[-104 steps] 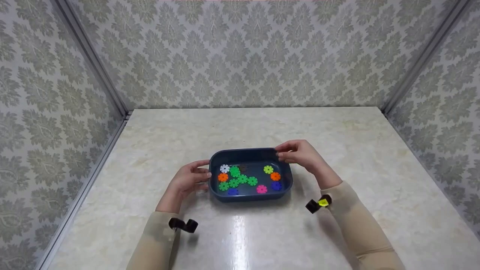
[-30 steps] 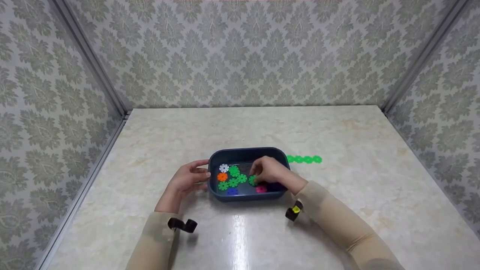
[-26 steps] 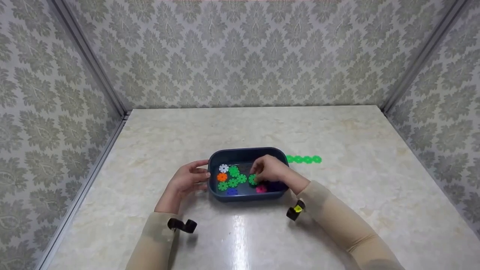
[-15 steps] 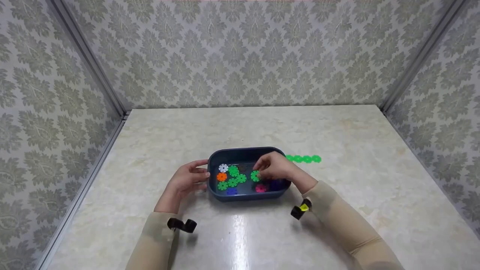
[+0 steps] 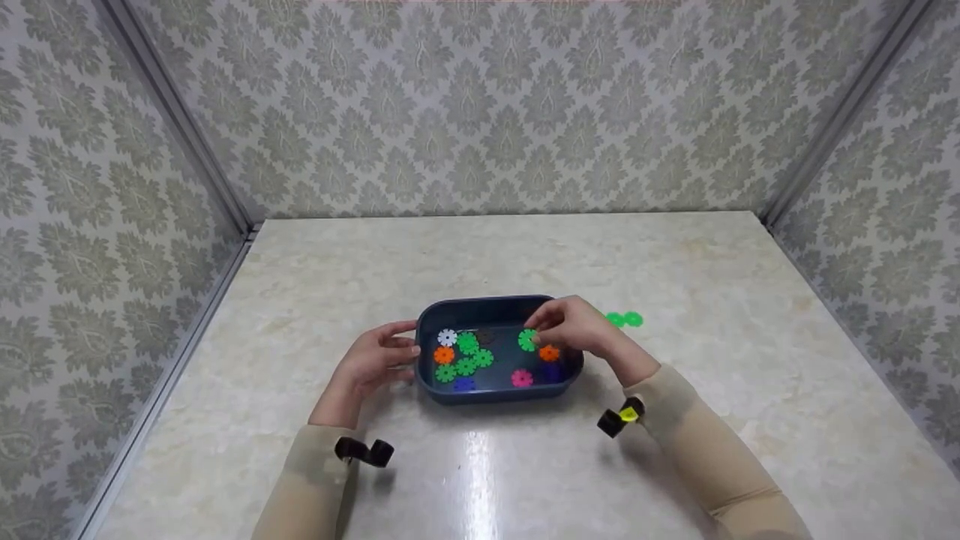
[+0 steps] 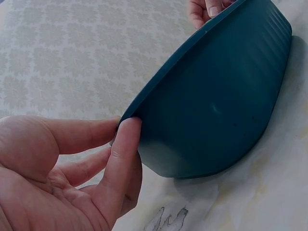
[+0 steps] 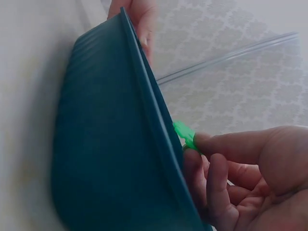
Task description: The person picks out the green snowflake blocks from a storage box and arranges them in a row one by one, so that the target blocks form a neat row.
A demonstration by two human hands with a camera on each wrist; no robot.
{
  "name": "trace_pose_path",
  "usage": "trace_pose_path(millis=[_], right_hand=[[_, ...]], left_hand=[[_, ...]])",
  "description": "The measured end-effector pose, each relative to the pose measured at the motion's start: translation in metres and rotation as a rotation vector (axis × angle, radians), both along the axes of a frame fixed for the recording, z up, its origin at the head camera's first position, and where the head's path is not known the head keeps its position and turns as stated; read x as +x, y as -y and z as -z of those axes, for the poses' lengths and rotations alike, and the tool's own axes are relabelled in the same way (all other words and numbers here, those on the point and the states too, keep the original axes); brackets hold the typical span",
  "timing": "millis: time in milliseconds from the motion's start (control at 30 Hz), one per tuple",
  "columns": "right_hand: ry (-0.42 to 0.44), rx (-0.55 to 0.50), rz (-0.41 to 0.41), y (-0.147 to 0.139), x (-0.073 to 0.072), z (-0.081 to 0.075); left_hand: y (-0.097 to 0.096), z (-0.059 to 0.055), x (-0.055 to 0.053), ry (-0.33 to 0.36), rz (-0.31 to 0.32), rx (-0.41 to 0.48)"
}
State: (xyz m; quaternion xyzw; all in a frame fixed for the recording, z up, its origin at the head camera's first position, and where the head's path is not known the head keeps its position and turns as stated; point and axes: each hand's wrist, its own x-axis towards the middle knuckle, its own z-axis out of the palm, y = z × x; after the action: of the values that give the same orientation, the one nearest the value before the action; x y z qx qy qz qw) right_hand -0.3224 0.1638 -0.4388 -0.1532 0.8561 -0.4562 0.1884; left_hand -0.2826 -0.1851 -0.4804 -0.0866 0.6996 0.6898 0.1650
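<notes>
In the head view a dark blue plastic basin (image 5: pixel 495 396) stands on the table with several notched plastic discs in it. My left hand (image 5: pixel 375 356) pinches the basin's left rim between thumb and fingers, as the left wrist view shows. A green notched disc (image 5: pixel 527 340) is pinched in the fingertips of my right hand (image 5: pixel 577 326), over the basin's right half. The right wrist view shows this green disc (image 7: pixel 185 134) at the height of the rim. Several other green discs (image 5: pixel 466 365) lie together in the basin's left half.
A white disc (image 5: pixel 448 337), orange discs (image 5: pixel 444 355), a pink disc (image 5: pixel 522 378), blue discs (image 5: pixel 464 384) and a brown disc (image 5: pixel 486 337) also lie in the basin. To its right, a row of green discs (image 5: pixel 624 319) rests on the table, partly behind my right hand.
My right hand went from the basin's right rim into it, took hold of a green disc, and carried it up and rightward. My left hand stayed at the left rim.
</notes>
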Motion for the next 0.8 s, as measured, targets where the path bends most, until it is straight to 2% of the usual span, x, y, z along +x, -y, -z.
trace_pose_path(millis=[267, 800], right_hand=[[0.017, -0.05, 0.028, -0.019, 0.0, -0.004], [0.025, -0.058, 0.116, -0.052, -0.005, -0.004]], left_hand=[[0.001, 0.004, -0.001, -0.015, 0.0, 0.025], [0.001, 0.004, -0.001, -0.008, 0.002, 0.025]])
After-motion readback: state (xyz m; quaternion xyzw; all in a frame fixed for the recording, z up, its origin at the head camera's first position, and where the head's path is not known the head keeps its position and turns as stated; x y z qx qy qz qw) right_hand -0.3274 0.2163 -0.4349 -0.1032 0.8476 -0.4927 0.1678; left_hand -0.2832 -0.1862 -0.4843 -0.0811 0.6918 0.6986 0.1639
